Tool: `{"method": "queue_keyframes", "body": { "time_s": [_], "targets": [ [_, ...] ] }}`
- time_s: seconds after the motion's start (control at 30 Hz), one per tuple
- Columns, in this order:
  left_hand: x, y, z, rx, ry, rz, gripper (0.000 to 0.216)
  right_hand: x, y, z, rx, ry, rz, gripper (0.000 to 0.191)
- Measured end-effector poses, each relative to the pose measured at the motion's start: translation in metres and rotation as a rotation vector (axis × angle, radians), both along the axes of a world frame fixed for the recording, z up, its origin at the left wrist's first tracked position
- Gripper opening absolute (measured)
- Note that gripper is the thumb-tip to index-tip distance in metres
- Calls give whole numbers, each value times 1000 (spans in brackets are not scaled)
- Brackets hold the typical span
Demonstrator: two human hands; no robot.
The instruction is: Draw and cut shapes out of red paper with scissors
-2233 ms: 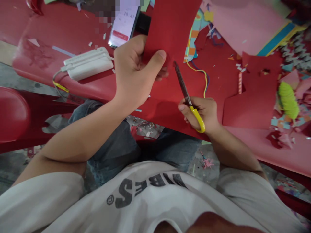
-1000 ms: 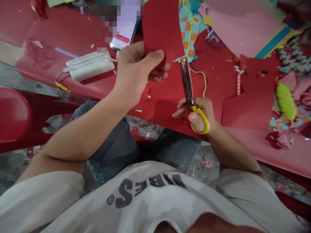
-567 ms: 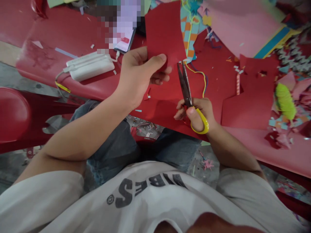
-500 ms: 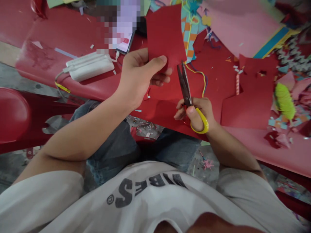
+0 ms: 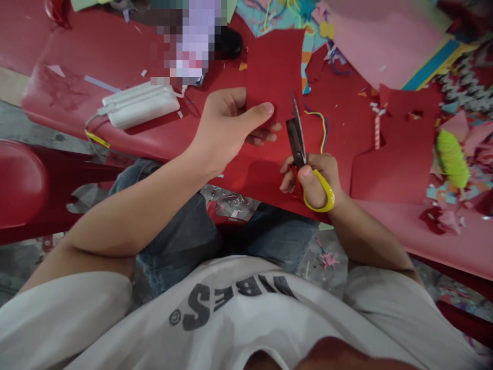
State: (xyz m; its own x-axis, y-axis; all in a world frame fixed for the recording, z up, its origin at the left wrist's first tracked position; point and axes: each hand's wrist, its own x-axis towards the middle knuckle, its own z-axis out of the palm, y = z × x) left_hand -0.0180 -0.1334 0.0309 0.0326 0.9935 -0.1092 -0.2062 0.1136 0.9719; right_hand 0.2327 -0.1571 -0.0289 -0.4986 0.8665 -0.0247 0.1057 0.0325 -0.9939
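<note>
Between thumb and fingers, my left hand (image 5: 234,121) grips a sheet of red paper (image 5: 275,67) near its lower left corner, raised above the red table (image 5: 246,172). My right hand (image 5: 318,177) holds a pair of scissors (image 5: 297,141), thumb through the yellow handle loop and fingers at the other, red one. The blades point up toward the paper's lower right edge, one overlapping the sheet, and stand slightly apart. Whether they touch the paper I cannot tell. My left fingertips show below the sheet, the rest partly hidden behind it.
A white power bank (image 5: 144,105) with a cable lies left. More red paper (image 5: 396,169), a fluffy yellow-green bundle (image 5: 452,159) and paper scraps lie right. Pink sheets (image 5: 377,43) lie at the back right. A red chair (image 5: 21,182) stands at the left.
My left hand has moved the red paper right and toward me, over the scissors' tips. The scissors have shifted slightly right, and their blades are spread a little wider.
</note>
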Motion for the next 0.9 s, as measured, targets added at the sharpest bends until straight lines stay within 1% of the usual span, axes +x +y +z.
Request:
{"method": "queue_keyframes", "body": {
  "time_s": [0.13, 0.33, 0.53, 0.67, 0.8, 0.9],
  "targets": [
    [2, -1, 0, -20, 33, -12, 18, -1, 0, 3, -4, -9, -11, 58],
    [4, -2, -4, -2, -51, -27, 24, -1, 1, 3, 7, 24, 13, 54],
    [4, -3, -4, -86, -1, -30, 18, -1, 0, 4, 22, 39, 11, 53],
    [4, -4, -4, -70, 6, -32, 15, -2, 1, 6, 32, 20, -1, 54],
    [3, -3, -5, -41, 20, -14, 16, -3, 1, 7, 21, -5, -27, 56],
    [3, -2, -5, -27, 27, -8, 16, -4, 1, 7, 25, -27, -43, 55]
  ]
}}
